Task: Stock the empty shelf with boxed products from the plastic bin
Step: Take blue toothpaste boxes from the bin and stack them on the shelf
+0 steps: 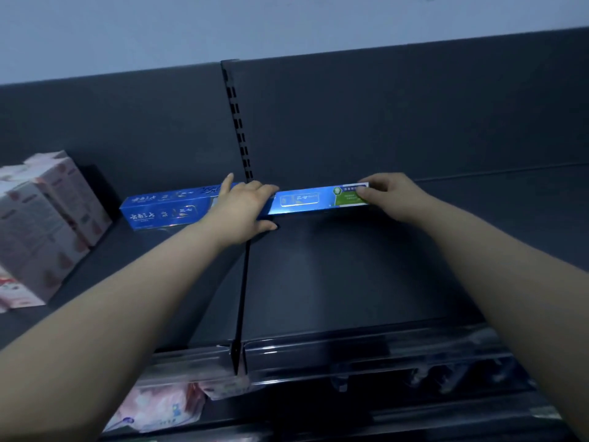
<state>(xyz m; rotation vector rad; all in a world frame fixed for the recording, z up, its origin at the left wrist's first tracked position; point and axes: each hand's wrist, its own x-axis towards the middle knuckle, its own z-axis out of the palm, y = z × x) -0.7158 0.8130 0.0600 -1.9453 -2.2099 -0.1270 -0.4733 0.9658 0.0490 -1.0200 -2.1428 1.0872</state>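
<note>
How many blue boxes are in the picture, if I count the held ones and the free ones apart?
Held blue box, gripped by left hand and right hand: 1
Free blue box lying to its left: 1 (perhaps 2 stacked; cannot tell)
Total: 2 at least

Two bare forearms (127, 298) stretch forward. The left grip (245, 207) lies palm down, fingers curled over one end of a long blue cardboard box (302, 200), thumb beneath. The right grip (390, 196) pinches the opposite end with its fingertips (363, 193).
</note>
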